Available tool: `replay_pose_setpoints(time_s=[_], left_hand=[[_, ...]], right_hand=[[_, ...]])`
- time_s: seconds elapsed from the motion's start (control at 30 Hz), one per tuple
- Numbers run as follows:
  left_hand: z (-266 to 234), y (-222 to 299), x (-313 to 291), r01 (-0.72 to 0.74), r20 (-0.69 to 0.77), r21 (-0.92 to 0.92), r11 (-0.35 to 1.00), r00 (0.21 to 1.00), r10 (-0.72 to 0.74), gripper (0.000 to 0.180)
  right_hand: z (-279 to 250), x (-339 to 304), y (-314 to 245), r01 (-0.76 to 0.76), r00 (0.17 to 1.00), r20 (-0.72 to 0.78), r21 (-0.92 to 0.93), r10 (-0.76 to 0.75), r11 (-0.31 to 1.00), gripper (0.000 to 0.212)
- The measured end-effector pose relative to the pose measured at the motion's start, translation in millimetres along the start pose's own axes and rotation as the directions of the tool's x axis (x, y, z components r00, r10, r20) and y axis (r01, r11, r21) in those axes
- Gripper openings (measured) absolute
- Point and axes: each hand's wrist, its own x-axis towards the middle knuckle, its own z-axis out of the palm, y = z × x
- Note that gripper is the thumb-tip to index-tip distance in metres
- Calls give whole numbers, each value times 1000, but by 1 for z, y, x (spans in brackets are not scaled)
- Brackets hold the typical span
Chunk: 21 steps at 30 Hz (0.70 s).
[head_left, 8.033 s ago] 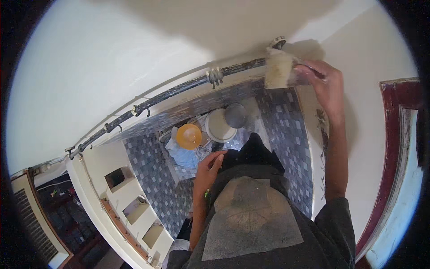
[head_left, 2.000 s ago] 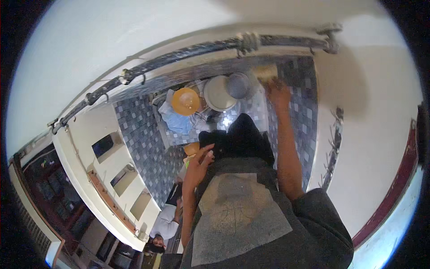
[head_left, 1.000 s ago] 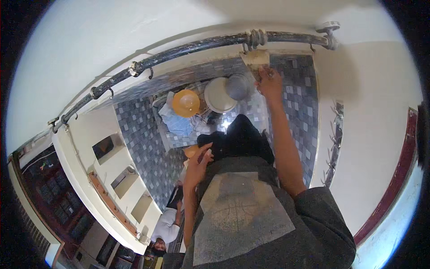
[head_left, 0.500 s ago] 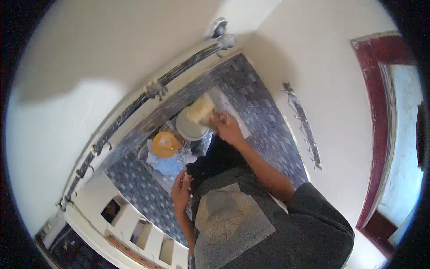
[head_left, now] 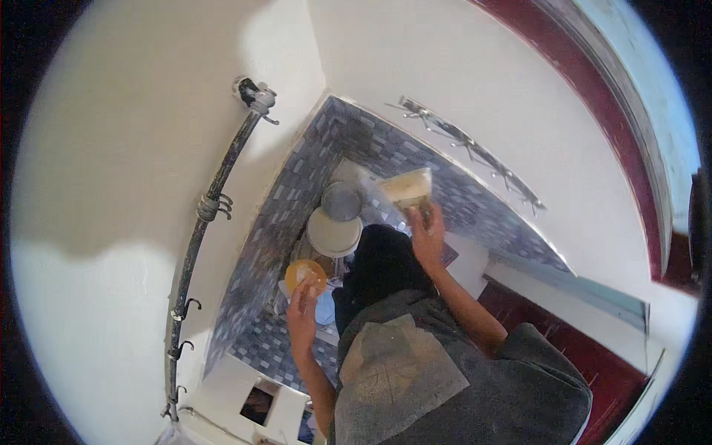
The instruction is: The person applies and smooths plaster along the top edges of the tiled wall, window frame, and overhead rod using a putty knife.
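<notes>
My right hand (head_left: 426,233) is closed around the narrow end of a wide, flat brush (head_left: 406,185) with cream bristles. The brush is raised in front of me, its broad end pointing away. Lower and to the left, my left hand (head_left: 300,322) has its fingers stretched out, with nothing plainly in them. Its fingertips overlap an orange bowl (head_left: 319,268) in the view; whether they touch it I cannot tell. Whitish stuff shows inside the bowl. Just beyond stands a white bucket (head_left: 335,233), and behind it a grey round container (head_left: 342,200).
Grey mosaic tiles (head_left: 285,200) cover the area around the bucket. A dark rail with hooks (head_left: 222,163) runs along the left wall, and a metal hook rack (head_left: 467,144) is on the right wall. A dark red door frame (head_left: 586,81) stands at upper right.
The view has turned to the right. The brush has moved from over the white bucket to its right, still in my right hand. My left hand now overlaps the orange bowl.
</notes>
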Motion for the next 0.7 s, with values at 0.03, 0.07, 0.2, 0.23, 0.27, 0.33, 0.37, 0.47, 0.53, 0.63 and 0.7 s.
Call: replay_pose_setpoints(time_s=[0.03, 0.07, 0.2, 0.23, 0.27, 0.33, 0.37, 0.47, 0.53, 0.63, 0.7], left_hand=[[-4, -4, -1, -11, -9, 1, 1000, 1000, 11, 42], [-8, -7, -1, -24, 13, 16, 1000, 1000, 24, 42], [-27, -16, -7, -65, 90, 28, 998, 994, 62, 43], [-30, -17, -7, -8, 96, 39, 999, 995, 4, 44], [-28, -7, -8, -21, 120, 49, 999, 993, 15, 44], [-27, 14, -15, 25, 154, 98, 995, 987, -40, 42], [-24, 15, -13, 20, 163, 105, 994, 986, -37, 42], [-9, 23, -7, -50, 207, 105, 993, 978, 27, 40], [7, 37, -2, -64, 213, 74, 995, 976, 47, 45], [25, 46, 8, -52, 252, 108, 993, 967, 23, 38], [46, 60, 11, -54, 282, 137, 989, 959, 14, 38]], right_hand=[[-8, -6, 1, 70, 988, -136, 19, -67, 997, 26], [-17, -11, 4, 69, 984, -165, 24, -64, 997, 26], [-55, -37, 12, 15, 924, -377, 182, 55, 983, 22], [-60, -40, 7, -2, 892, -449, 120, 56, 993, 21], [-69, -43, 6, -30, 852, -521, 57, 55, 998, 21], [-83, -37, 10, 21, 806, -592, 8, -12, 1000, 23], [-86, -33, -3, 63, 784, -620, 141, 39, 988, 25], [-114, -15, -3, 120, 742, -669, 201, 46, 972, 26], [-141, -5, 5, 214, 613, -745, -164, -263, 963, 23], [-175, -10, -15, 67, 654, -687, -366, -318, 928, 21], [-201, -9, -15, -41, 700, -594, -587, -396, 809, 20]])
